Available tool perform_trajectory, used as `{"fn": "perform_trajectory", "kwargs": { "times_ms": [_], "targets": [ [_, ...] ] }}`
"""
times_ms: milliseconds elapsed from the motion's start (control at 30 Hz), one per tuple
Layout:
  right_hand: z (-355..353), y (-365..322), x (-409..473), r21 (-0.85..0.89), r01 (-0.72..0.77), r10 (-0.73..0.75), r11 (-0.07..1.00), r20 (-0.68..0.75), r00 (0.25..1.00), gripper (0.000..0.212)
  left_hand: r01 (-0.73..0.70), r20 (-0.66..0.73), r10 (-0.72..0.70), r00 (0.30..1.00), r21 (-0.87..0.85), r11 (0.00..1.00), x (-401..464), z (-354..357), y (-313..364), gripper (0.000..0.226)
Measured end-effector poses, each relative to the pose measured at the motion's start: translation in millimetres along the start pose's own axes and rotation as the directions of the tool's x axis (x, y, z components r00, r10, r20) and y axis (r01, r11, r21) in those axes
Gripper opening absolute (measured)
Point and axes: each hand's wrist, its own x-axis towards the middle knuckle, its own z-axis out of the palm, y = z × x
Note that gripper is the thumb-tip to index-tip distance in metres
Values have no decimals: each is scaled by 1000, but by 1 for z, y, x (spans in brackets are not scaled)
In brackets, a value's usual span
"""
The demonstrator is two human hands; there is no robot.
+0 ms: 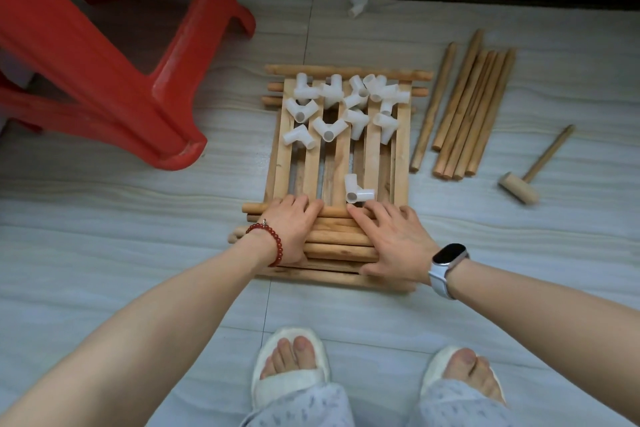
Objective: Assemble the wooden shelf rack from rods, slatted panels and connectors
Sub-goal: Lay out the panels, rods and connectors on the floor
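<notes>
Both hands [346,236] flat on rods [341,239]

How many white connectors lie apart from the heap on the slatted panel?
2. The near connector lies on the slatted panel, just beyond the right hand. The far connector lies on the floor by the wall. Others may be hidden.

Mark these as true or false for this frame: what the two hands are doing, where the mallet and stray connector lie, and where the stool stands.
1. Both hands, left hand and right hand, rest on the short rods. True.
2. The wooden mallet lies on the slatted panel. False: it lies on the floor, right of the long rods.
3. One white connector lies apart near the wall. True.
4. The red stool stands right of the panel. False: left.
</notes>
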Motion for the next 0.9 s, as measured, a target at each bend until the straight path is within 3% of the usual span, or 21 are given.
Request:
{"fn": "perform_trajectory", "kwargs": {
  "times_ms": [100,200,400,700,800,900],
  "targets": [
    [-2,-2,6,12,-29,29,1000,10,1000,94,-22,-9,21,1000,-26,999,0,-2,-3,78],
    [-5,-1,7,63,-52,51,997,16,999,74,-33,-10,33,999,4,999,0,-4,-3,63],
    [-13,7,13,141,-41,33,989,56,998,52,-14,103,16,995,-15,1000,2,-11,-2,56],
    [-27,25,10,368,-56,54,928,15,998,75,26,66,-18,998,-118,993,1,-13,-11,51],
    [-39,28,5,456,-47,146,889,-185,972,65,81,-1,-82,997,-149,985,-10,-11,-21,52],
    [-43,19,6,513,-42,315,858,-458,831,36,194,-70,-220,973,-269,943,-32,-7,-41,51]
  ]
}}
